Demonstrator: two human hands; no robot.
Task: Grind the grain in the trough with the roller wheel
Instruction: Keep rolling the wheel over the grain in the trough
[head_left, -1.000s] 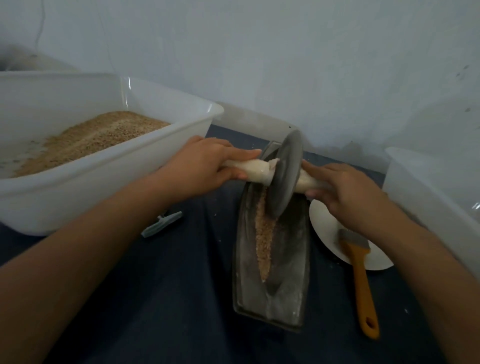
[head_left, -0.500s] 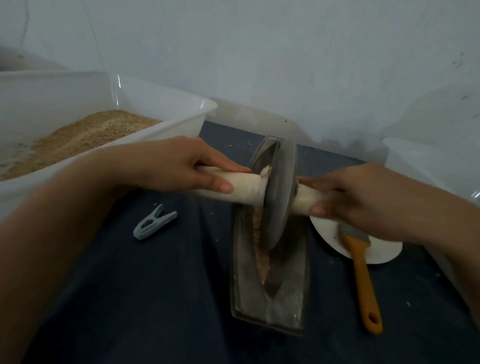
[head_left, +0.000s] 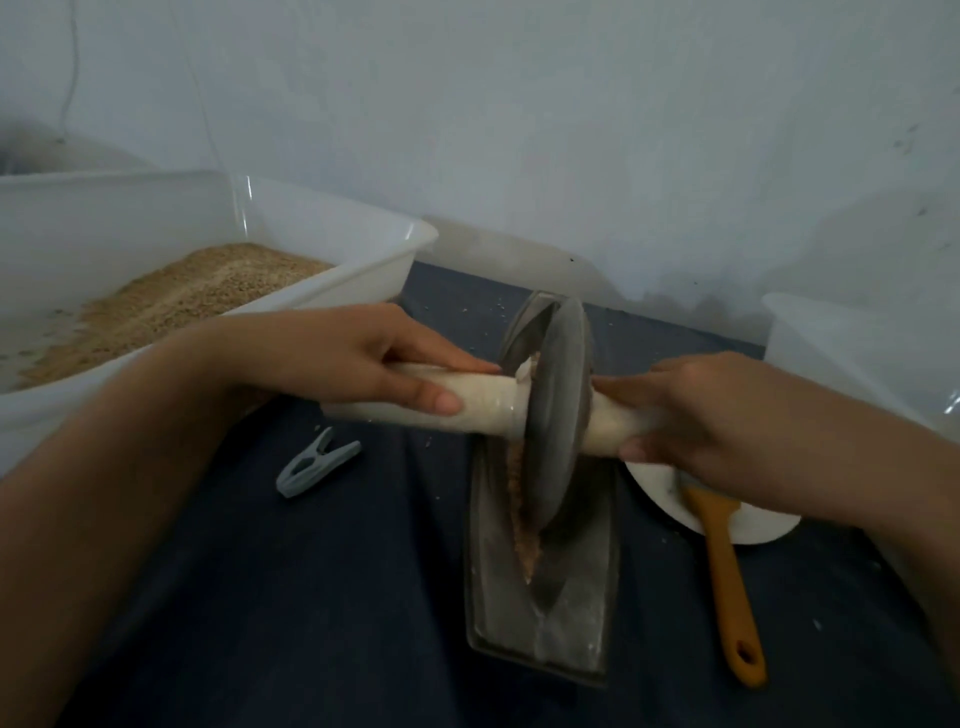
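One trough with grain

Plain pale grey-white plaster wall behind, faintly scuffed; dark navy cloth-covered work surface below; dim, flat light, perhaps daylight.

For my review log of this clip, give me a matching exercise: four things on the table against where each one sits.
Things:
1. wheel
2. brush
3. clothes peg
4. loose grain pile

Places:
A. in the big white tub
B. alone on the dark cloth, left of the trough
C. standing in the trough
D. head on the white plate

Pairs: 1-C, 2-D, 3-B, 4-A
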